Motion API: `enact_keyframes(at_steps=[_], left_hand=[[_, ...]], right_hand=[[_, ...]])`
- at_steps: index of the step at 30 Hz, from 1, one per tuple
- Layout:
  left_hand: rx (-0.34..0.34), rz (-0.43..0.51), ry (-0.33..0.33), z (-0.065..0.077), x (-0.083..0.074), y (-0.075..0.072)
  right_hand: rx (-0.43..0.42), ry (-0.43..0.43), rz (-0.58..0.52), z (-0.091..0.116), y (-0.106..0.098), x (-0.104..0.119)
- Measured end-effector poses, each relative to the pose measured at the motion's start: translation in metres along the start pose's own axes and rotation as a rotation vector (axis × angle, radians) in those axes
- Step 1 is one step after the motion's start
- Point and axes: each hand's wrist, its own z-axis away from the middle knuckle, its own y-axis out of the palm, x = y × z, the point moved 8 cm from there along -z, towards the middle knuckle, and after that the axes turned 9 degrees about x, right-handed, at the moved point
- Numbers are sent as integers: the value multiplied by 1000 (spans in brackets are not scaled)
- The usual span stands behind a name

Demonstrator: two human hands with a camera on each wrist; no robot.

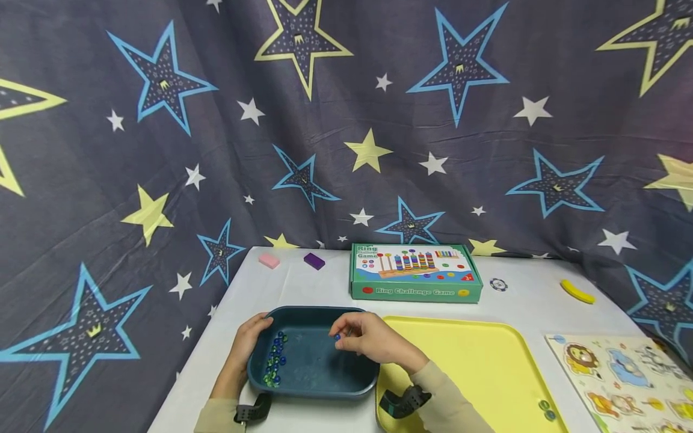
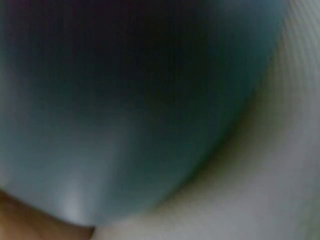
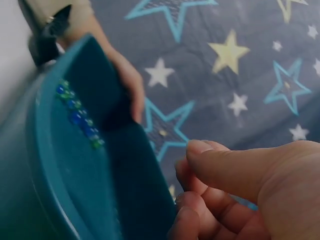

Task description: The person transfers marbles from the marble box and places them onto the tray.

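Observation:
A dark teal bin (image 1: 314,364) stands near the table's front edge. Several blue and green glass marbles (image 1: 275,359) lie along its left side. At the left rim, my left hand (image 1: 246,343) grips the bin's wall; the left wrist view shows mostly blurred teal plastic (image 2: 125,150). Over the bin's right half, my right hand (image 1: 373,340) pinches a blue marble (image 1: 337,337) between thumb and fingertips, above the bin floor. In the right wrist view that hand's thumb and fingers (image 3: 225,170) are curled together, and the marble is hidden there.
A yellow tray (image 1: 460,361) lies right of the bin, with greenish marbles (image 1: 547,410) in its front right corner. Behind stand a green game box (image 1: 415,293), a pink block (image 1: 269,260), a purple block (image 1: 314,261) and a chip (image 1: 498,284). An animal puzzle board (image 1: 606,373) lies far right, near a yellow curved piece (image 1: 577,291).

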Motion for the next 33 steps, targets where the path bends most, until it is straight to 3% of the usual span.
enact_keyframes(at_steps=[7,16,25,33], left_hand=[[10,6,4,-2,-1,2],[21,29,-6,-2,1,2],[26,22,-5,-2,4,0],[24,37,-1,-4,4,0]], right_hand=[[-117,72,-92,21,-31,-19],[-303,168,25,44,-72,-52],[-287,240,3,50,-75,-95],[-250,252,137,49,-67,-107]])
